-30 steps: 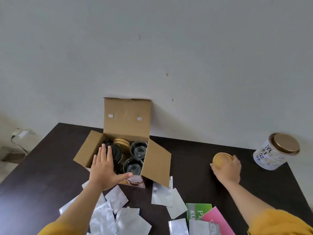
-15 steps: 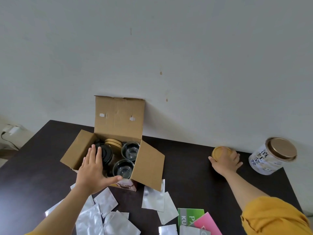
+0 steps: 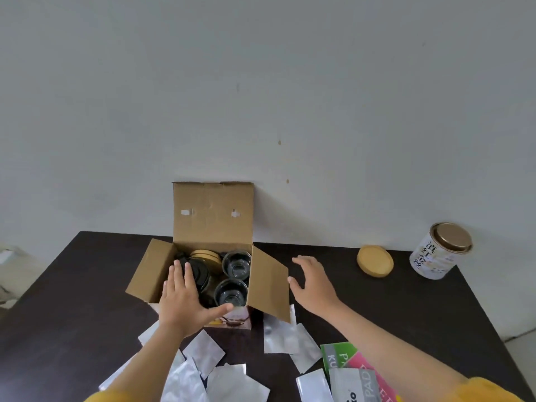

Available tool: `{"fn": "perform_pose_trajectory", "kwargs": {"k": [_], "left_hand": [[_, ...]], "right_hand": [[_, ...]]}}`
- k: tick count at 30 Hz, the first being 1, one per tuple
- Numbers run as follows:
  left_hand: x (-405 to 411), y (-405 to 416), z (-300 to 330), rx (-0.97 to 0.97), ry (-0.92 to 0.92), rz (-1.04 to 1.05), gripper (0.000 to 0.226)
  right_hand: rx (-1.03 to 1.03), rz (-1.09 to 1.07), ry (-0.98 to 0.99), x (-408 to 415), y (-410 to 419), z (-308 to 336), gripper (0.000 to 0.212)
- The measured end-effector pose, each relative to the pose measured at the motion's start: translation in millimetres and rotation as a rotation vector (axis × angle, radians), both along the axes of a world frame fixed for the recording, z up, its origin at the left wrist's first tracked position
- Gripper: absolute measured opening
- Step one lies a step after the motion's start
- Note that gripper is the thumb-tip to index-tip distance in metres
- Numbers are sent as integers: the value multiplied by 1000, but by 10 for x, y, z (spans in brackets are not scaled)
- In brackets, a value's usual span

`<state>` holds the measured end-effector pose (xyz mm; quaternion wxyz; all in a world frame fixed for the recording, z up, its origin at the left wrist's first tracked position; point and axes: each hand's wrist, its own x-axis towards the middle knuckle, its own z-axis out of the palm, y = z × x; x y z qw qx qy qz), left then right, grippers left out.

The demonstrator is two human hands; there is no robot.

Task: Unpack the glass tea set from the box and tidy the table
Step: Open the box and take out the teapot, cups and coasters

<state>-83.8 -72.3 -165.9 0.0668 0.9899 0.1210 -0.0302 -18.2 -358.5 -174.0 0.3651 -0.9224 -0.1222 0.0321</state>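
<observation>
Two hands work: the left hand (image 3: pixel 182 303) rests spread-fingered on the box (image 3: pixel 213 227); the right hand (image 3: pixel 313 281) hovers beside it, fingers apart.

One box (image 3: pixel 213 216), two glass cups (image 3: pixel 236 264), one tin (image 3: pixel 441 250), two hands (image 3: pixel 185 297).

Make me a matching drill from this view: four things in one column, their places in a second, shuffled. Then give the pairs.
Things:
1. round wooden lid
2. white tin
3. glass cups
4. silver sachets

Places:
A. inside the cardboard box
B. far right of the table, near the wall
C. near table edge, in front of the box
D. alone on the table, between the box and the tin

Pairs: 1-D, 2-B, 3-A, 4-C
</observation>
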Motion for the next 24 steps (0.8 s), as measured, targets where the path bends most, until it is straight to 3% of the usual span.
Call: {"fn": "perform_pose_trajectory", "kwargs": {"k": [4, 8, 15, 19, 24], "left_hand": [[-6, 20, 46, -27, 18, -5, 153], [2, 40, 70, -54, 35, -18, 154], [9, 64, 71, -69, 57, -40, 152], [23, 74, 55, -83, 67, -48, 152], [49, 82, 53, -82, 74, -61, 154]], "right_hand": [[1, 80, -85, -138, 678, 254, 40], [-237, 72, -179, -77, 1180, 408, 39], [-678, 7, 2, 242, 1710, 462, 68], [-670, -36, -6, 326, 1785, 420, 61], [-495, -112, -132, 250, 1702, 480, 66]]}}
